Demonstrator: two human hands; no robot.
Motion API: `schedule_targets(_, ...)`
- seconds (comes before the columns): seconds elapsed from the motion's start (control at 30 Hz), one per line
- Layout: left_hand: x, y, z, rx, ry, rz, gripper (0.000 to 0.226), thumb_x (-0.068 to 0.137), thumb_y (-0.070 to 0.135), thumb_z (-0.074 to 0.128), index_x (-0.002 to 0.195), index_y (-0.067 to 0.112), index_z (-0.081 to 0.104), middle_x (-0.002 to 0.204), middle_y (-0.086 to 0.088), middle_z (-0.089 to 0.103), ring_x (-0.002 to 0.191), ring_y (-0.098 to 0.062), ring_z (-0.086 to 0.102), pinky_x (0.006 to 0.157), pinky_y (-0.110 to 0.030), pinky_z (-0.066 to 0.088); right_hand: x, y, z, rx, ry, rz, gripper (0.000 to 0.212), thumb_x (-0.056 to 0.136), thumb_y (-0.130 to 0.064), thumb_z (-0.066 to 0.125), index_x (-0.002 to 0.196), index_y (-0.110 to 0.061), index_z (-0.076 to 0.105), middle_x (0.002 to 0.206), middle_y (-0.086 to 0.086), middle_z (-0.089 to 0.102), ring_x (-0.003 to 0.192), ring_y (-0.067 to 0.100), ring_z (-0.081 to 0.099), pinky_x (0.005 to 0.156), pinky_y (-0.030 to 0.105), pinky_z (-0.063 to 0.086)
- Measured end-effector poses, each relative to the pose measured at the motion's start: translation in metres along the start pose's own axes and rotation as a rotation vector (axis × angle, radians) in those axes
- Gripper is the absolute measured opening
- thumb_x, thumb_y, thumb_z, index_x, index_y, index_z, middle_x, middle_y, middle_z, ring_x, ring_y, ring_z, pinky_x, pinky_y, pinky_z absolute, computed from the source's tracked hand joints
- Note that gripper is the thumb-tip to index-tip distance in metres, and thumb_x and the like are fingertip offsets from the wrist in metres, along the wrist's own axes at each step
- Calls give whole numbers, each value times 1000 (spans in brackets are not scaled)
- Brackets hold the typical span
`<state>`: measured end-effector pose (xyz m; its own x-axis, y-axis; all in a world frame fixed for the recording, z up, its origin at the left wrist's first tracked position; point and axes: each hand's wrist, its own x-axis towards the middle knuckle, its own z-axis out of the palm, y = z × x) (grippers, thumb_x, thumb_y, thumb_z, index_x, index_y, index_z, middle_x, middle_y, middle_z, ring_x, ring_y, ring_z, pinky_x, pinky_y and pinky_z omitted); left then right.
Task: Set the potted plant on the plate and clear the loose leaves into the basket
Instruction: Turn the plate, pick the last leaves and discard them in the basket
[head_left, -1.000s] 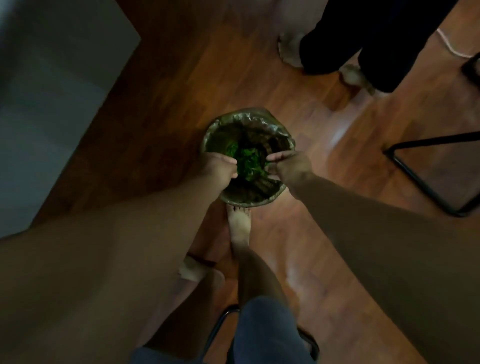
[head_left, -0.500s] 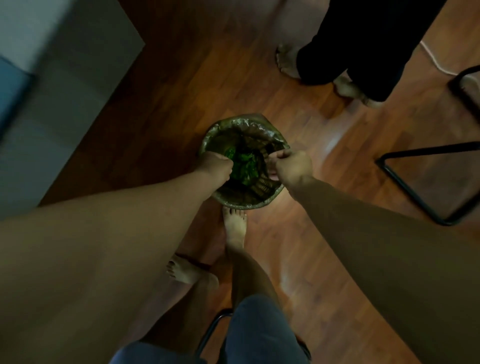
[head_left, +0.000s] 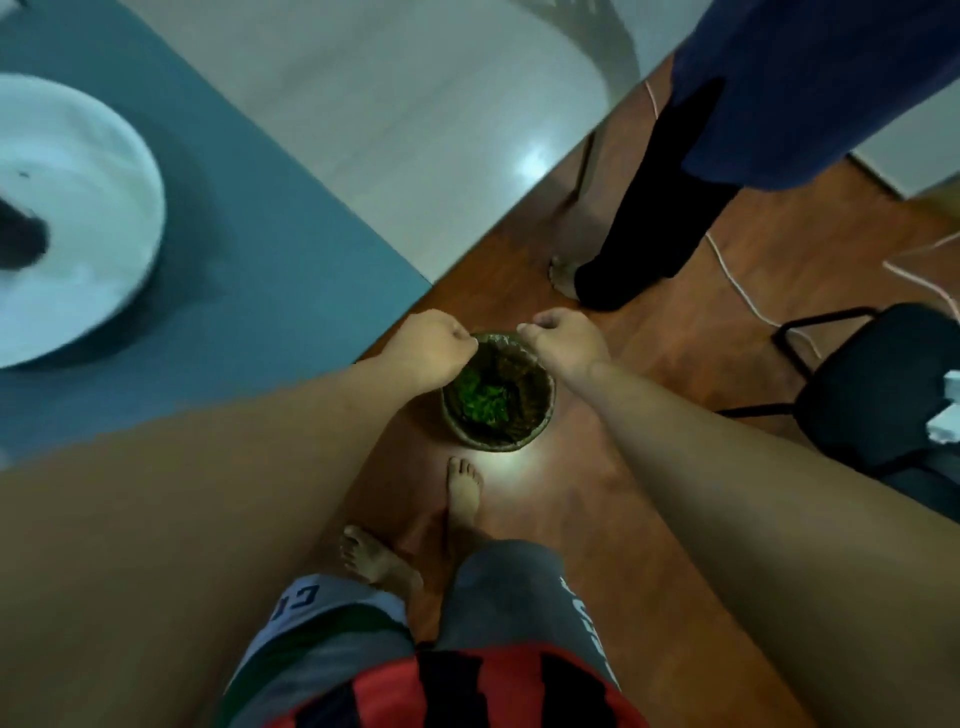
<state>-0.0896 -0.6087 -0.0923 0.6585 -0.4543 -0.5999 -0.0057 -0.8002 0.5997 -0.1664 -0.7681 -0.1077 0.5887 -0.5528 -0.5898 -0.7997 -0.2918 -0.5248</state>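
Observation:
A round woven basket (head_left: 540, 415) lined with plastic stands on the wooden floor in front of my feet. Green loose leaves (head_left: 480, 400) lie heaped inside it. My left hand (head_left: 428, 353) hovers above the basket's left rim, fingers curled shut with nothing visible in them. My right hand (head_left: 563, 338) is above the far right rim, also curled shut and empty as far as I can see. A white plate (head_left: 104, 208) rests on the blue mat at the upper left, with a dark blurred object (head_left: 21, 236) on it at the frame's left edge.
The table (head_left: 363, 104) with a blue mat (head_left: 234, 291) fills the upper left; its edge runs diagonally past the basket. Another person's dark trouser leg (head_left: 654, 223) stands beyond the basket. A black chair (head_left: 872, 384) is at the right, white cables (head_left: 737, 280) on the floor.
Both hands have lifted out of the basket, leaving the leaves inside. My view has risen and tilted, bringing the table, blue mat and white plate into sight.

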Motion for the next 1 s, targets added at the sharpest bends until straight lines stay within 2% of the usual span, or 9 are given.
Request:
schedule_targets(0.1,-30,1,-45,37,72,56,26,93,28,55,81,13,72,95,-4,70,92,-20,63,76,-26,45,-30,-49,-9,-63,29,-113,41,89,-40,63,123,-17,65,119,3,68,104,19,64,87,22,43)
schedule_targets(0.17,-47,-4,-79,35,141,64,34,93,27,53,70,6,66,82,-14,68,78,-23,59,66,-33,43,-44,-78,-14,-113,30,-194,42,90,-38,63,124,-14,65,124,5,67,114,21,62,95,25,44)
schedule_targets(0.27,-75,-26,-127,6,266,34,34,91,26,52,76,0,67,77,-18,66,69,-24,56,67,-39,49,-64,-122,-10,-187,27,-309,43,89,-35,62,125,-12,65,130,5,65,122,22,58,103,29,43)
schedule_targets(0.33,-92,-49,-150,-12,334,2,33,89,27,53,71,2,65,74,-16,64,68,-25,55,66,-37,48,-71,-148,1,-205,8,-361,44,89,-34,61,127,-12,63,132,6,64,123,22,57,103,28,42)
schedule_targets(0.47,-111,-101,-169,-110,420,-103,36,88,26,54,79,-7,65,88,-22,70,71,-26,59,74,-41,54,-76,-187,32,-255,-53,-440,43,91,-30,59,130,-12,61,130,6,64,119,22,59,90,20,39)
schedule_targets(0.63,-124,-159,-169,-212,455,-277,29,87,22,53,60,11,53,61,-12,53,57,-21,48,57,-28,40,-67,-229,84,-317,-152,-533,43,90,-30,60,129,-9,61,129,9,64,122,25,57,101,29,42)
schedule_targets(0.77,-116,-192,-176,-418,579,-455,23,87,30,52,77,13,65,76,-14,63,69,-23,58,69,-39,54,-49,-259,121,-356,-225,-579,41,89,-30,61,125,-10,63,126,9,66,119,26,59,101,31,44)
schedule_targets(0.87,-105,-204,-181,-805,679,-578,24,93,33,50,86,11,58,82,-13,63,66,-25,59,63,-34,54,-28,-277,144,-270,-291,-530,48,87,-30,63,130,-11,57,124,9,65,111,27,63,95,36,50)
schedule_targets(1.0,-82,-226,-191,-1191,846,-687,28,98,33,49,103,6,56,77,-9,65,60,-21,63,50,-31,55,-6,-299,173,-31,-447,-345,64,88,-25,59,146,-14,35,90,9,67,72,23,64,62,35,56)
